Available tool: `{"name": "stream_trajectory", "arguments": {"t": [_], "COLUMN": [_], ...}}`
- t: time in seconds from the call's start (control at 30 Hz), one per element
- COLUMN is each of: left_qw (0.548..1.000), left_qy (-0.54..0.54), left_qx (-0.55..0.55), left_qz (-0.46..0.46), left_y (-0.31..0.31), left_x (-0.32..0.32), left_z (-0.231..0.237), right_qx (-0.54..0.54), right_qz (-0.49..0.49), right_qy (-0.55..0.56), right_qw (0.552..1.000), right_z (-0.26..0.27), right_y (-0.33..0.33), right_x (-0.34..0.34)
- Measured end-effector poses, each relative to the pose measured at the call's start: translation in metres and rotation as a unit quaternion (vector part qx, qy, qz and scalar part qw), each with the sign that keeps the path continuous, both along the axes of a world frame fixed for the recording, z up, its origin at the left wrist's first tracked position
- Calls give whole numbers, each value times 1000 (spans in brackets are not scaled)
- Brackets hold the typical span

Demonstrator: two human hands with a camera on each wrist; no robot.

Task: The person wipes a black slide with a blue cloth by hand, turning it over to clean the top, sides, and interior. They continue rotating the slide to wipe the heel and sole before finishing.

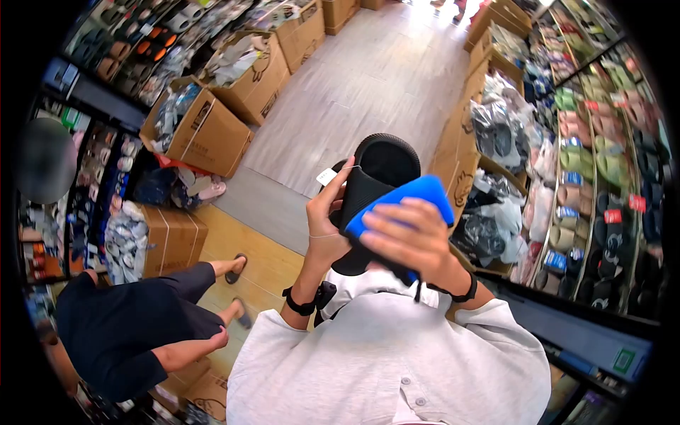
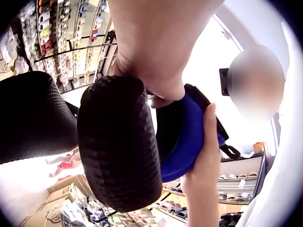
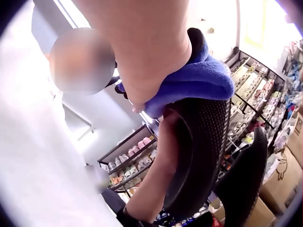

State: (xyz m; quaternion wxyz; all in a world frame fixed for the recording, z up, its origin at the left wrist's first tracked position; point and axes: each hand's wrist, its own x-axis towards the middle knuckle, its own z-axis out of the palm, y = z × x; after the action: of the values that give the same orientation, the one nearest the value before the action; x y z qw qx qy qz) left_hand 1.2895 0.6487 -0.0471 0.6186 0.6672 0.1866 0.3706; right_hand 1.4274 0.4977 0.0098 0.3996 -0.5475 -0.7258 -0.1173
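My left hand grips a pair of black slide slippers with a textured surface, held up in front of the chest. A small white tag hangs from them on a thread. The second black slipper shows apart from the nearer one in the left wrist view. Over the nearer slipper, my right hand holds a fuzzy blue cloth pad with black backing and a black loop. The pad lies against the slipper's upper, as the right wrist view also shows. My right palm is hidden.
Open cardboard boxes of bagged footwear line the left of the aisle, more boxes the right. Racks of slippers rise beyond them. A person in dark clothes stands close at left on the tan floor.
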Motion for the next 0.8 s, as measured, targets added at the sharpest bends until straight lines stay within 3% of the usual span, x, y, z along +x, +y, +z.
{"name": "stream_trajectory", "arguments": {"t": [0.13,0.27,0.4,0.57,0.7,0.8], "left_qw": [996,990,975,924,879,828], "left_qy": [3,-6,-20,1,-17,-16], "left_qx": [42,41,3,27,-4,-10], "left_qz": [80,138,222,381,477,560], "left_y": [13,24,18,-4,-39,-71], "left_x": [-17,-52,-93,-127,-150,-163], "left_z": [3,-3,-8,-13,-18,-26], "right_qx": [-28,-4,9,-58,-43,-33], "right_qz": [-41,72,252,346,452,580], "right_qy": [49,-11,-60,-17,-27,-47], "right_qw": [998,997,966,936,890,812], "right_z": [13,0,-3,10,-11,-16], "right_y": [43,71,102,162,180,179], "right_x": [10,-19,-35,-55,-86,-117]}}
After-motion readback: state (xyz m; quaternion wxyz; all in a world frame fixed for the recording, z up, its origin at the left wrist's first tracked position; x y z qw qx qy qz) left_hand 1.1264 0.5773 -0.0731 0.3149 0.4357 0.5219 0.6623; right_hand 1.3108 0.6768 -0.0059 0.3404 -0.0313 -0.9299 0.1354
